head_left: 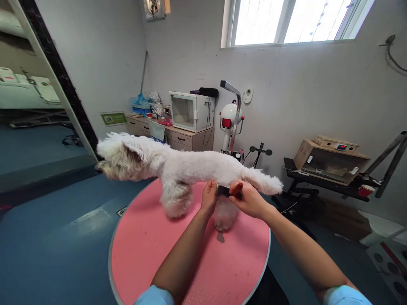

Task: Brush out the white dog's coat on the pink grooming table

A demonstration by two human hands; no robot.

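A white fluffy dog [203, 163] stands sideways on a round pink grooming table [152, 250], its head to the left and tail to the right. My right hand [252, 201] grips a slicker brush [223, 191] with a dark flat head and a reddish-brown handle. The brush head lies against the upper part of the near hind leg [225, 214]. On the left side of that leg, my left hand [209, 197] is closed at the fur, close to the brush head. Its fingertips are partly hidden.
A white glass-fronted cabinet [193, 111] stands on wooden drawers [181, 137] at the back. Behind the dog is a white stand dryer [229, 114]. On a black shelf at right are a wooden box [332, 161] and a red cup [365, 190]. A mirror [41, 84] leans at left.
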